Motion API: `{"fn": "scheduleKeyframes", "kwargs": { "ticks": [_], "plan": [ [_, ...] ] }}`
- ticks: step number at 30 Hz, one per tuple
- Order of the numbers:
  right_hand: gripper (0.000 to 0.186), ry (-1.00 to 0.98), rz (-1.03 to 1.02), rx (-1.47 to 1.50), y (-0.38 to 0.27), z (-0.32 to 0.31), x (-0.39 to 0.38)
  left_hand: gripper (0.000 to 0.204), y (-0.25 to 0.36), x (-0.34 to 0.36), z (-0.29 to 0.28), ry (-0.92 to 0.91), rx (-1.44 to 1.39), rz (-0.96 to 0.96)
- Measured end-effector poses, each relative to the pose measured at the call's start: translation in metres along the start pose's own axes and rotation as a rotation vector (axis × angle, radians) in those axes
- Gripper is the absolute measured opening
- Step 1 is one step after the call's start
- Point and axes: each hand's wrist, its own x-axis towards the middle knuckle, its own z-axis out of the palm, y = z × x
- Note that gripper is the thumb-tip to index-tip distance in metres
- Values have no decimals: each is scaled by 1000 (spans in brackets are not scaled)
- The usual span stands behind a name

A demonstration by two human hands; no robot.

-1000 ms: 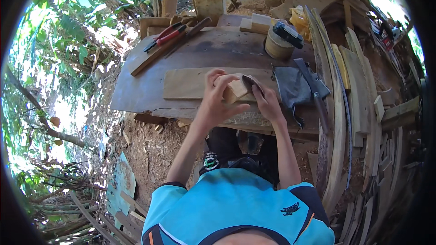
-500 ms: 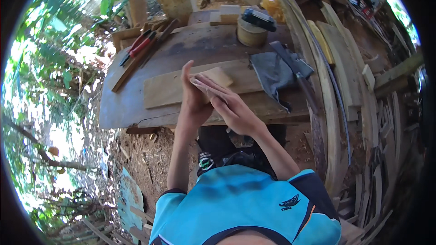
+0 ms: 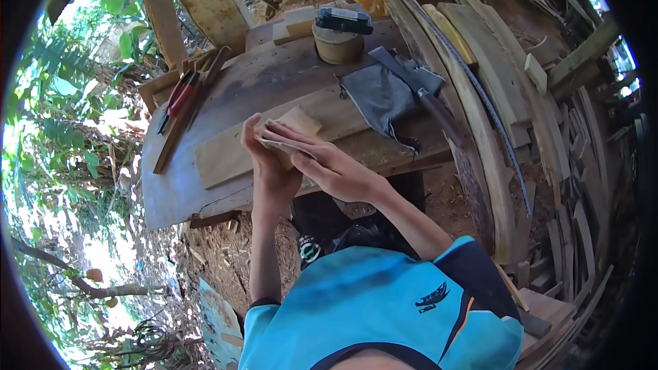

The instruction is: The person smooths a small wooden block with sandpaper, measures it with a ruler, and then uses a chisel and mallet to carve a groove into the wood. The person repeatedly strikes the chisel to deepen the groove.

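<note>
Flat-fingered right grip slants toward upraised left grip.

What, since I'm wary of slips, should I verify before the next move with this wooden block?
1. Wooden block steadied by left hand: ok.
2. Thin sheet held in right hand: ok.
3. Thin sheet flat against wooden block: cannot tell; the right hand hides the contact.
4. Bladed tool apart from both hands: ok, it lies across the grey cloth.
5. Red-handled pliers apart from both hands: ok.
6. Dark device wholly within the round container's rim: not ok, one end overhangs.
</note>
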Motion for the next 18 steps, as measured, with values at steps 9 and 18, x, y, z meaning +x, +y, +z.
{"fn": "scheduleKeyframes", "kwargs": {
  "ticks": [9,18],
  "plan": [
    [41,-7,-12,188,6,-1,-1,79,3,1,0,-3,-105,-19],
    [42,31,292,50,19,-30,6,82,1,2,6,44,-20,-24]
  ]
}}
